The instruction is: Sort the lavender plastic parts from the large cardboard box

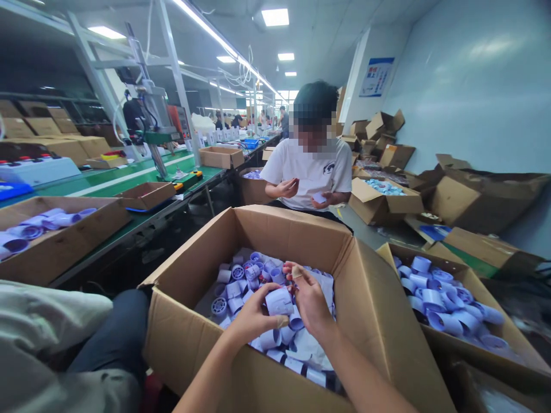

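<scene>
My left hand (252, 315) is closed around a short white plastic cylinder (279, 302), held above a large open cardboard box (297, 221). Tape or a finger cover wraps its thumb tip. Just right of the cylinder, my right hand (310, 295) has its fingers curled together, with a beige wrap on one finger. Whatever sits between those fingertips is too small to make out. Below both hands lie many similar white cylinders (235, 289) in the box, some with spoked ends, beside crumpled white sheeting (307, 347).
Opposite me sits a person in a white shirt (312, 178), holding a white part. Another box of white cylinders (447, 298) stands at right, and one more (47, 226) at left. A green workbench (129, 183) with a press runs along the left. A grey-sleeved person sits close at left.
</scene>
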`<state>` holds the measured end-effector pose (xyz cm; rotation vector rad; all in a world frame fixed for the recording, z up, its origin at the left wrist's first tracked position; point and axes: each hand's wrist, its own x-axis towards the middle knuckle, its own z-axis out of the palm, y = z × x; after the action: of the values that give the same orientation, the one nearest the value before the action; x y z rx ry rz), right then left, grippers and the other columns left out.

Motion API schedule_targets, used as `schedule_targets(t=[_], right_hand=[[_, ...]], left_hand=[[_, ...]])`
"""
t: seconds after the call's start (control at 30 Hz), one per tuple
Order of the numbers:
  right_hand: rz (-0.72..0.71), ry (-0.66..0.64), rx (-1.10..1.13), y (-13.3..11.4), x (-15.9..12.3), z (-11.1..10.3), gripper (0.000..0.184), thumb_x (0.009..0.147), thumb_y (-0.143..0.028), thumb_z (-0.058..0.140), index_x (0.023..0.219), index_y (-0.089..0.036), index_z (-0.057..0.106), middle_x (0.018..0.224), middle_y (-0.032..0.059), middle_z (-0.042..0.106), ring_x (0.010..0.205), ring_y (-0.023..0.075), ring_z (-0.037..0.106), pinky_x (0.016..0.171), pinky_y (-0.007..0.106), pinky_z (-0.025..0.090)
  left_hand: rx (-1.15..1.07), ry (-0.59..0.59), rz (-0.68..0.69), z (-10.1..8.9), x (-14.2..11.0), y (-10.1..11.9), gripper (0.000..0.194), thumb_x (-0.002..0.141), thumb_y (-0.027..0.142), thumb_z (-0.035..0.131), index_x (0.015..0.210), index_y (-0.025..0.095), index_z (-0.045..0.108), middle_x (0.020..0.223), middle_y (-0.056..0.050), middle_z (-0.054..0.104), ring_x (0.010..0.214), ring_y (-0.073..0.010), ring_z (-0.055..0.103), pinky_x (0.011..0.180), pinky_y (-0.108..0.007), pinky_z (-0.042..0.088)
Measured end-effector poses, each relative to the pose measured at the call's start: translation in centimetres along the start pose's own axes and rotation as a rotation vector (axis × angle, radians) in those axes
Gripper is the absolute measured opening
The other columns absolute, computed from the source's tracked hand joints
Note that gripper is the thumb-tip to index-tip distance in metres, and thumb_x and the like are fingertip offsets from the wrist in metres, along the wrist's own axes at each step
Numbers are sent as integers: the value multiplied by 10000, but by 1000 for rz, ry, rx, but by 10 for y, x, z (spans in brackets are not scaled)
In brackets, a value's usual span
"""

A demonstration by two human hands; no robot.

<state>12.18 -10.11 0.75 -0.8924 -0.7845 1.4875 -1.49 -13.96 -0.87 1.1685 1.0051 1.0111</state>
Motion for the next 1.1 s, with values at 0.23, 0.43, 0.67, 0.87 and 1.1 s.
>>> schedule_targets(t=[0.23, 0.43, 0.67, 0.87, 1.1], right_hand=[[148, 8, -62, -6, 7, -8, 366, 571, -486, 758, 817, -224, 691, 814, 29, 640, 741, 166, 528, 591, 259, 392], [407, -286, -53, 0, 2, -8, 389, 541, -483, 778, 752, -180, 657, 677, 11, 636, 636, 148, 544, 556, 251, 396], [507, -361, 56, 4, 3, -15, 372, 670, -501, 708, 855, -184, 642, 727, 22, 664, 645, 148, 570, 571, 247, 405], [523, -376, 124, 2, 1, -17, 363, 606, -428, 797, 816, -192, 619, 672, -31, 623, 584, 104, 530, 542, 215, 379], [479, -333, 91, -1, 1, -13, 390, 537, -378, 849, 761, -192, 588, 624, -46, 586, 546, 92, 507, 539, 217, 376]], left_hand=[[-94, 105, 102, 0, -2, 7, 639, 503, 258, 846, 1066, 180, 555, 981, -45, 626, 841, -177, 601, 732, -276, 483], [-104, 64, 143, -1, -6, 6, 664, 499, 255, 854, 1101, 189, 583, 1128, -82, 613, 1010, -248, 586, 839, -323, 484], [-134, 2, 183, -2, -10, 13, 646, 505, 231, 855, 1104, 221, 614, 1224, -87, 594, 1132, -299, 548, 942, -378, 454], [-155, -3, 161, -4, -12, 13, 660, 474, 213, 867, 1086, 224, 618, 1138, -76, 626, 1033, -268, 593, 873, -347, 483], [-115, 25, 254, -5, -10, 15, 593, 462, 260, 875, 1017, 218, 669, 1213, -84, 569, 1203, -326, 468, 952, -355, 432]])
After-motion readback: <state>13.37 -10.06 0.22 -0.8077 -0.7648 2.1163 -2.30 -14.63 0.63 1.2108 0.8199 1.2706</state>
